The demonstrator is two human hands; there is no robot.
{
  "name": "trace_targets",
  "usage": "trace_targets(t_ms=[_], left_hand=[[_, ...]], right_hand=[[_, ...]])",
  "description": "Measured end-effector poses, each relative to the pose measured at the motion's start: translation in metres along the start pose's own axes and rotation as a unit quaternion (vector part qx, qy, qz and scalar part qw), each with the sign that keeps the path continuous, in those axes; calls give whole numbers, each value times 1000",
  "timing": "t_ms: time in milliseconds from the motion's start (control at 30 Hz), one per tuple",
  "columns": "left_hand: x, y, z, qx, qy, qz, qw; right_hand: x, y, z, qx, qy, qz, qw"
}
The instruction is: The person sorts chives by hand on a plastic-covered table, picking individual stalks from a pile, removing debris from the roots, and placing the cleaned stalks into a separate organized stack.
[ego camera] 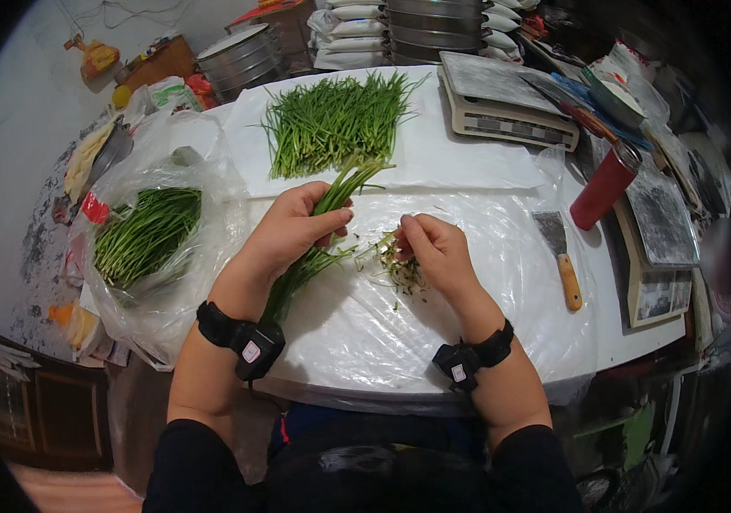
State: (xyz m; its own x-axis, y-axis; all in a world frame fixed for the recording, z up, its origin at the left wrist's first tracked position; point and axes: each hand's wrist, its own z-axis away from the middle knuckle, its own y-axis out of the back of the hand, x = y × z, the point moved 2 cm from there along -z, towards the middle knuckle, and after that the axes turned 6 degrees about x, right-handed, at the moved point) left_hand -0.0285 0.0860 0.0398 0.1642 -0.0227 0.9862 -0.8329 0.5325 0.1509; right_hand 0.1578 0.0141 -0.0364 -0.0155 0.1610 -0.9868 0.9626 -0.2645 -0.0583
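Observation:
My left hand (304,224) is closed around a bunch of green garlic chives (295,282), its pale stem ends pointing up and away from me. To the right, my right hand (432,247) hovers over a small pile of chive trimmings (400,272), thumb and forefinger pinched together; whether a scrap is between them cannot be told. Beyond both hands, a wide layer of chives (339,122) lies on a white sheet (468,163). At the left, more chives (150,237) rest in an open clear plastic bag (211,192).
A scraper with a wooden handle (569,282) lies right of my right hand, near a red flask (605,186). Two scales (513,122) (657,224) and a knife (586,118) are farther right. Clear plastic film (468,359) covers the near tabletop. Steamers (243,61) stand behind.

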Motion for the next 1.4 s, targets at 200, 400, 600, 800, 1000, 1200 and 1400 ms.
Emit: trace_targets(t_ms=[200,400,600,800,1000,1200,1400], left_hand=[[1,-26,-18,-20,-35,32,999],[-31,-41,-17,-17,-5,-35,999],[-43,-48,-4,-51,8,-105,993],[-40,-45,8,-50,21,-16,998],[-45,-30,12,-38,54,-7,998],[-46,-20,15,-29,79,37,996],[-44,-13,15,0,88,52,995]], right_hand=[[8,6,-6,42,51,-56,996],[10,18,-14,121,16,-112,986],[6,11,-10,54,42,-113,991],[6,14,-6,-17,-87,-179,980],[2,16,-7,47,-114,-216,969],[7,22,-11,62,-104,-80,989],[3,17,-5,37,-32,352,935]])
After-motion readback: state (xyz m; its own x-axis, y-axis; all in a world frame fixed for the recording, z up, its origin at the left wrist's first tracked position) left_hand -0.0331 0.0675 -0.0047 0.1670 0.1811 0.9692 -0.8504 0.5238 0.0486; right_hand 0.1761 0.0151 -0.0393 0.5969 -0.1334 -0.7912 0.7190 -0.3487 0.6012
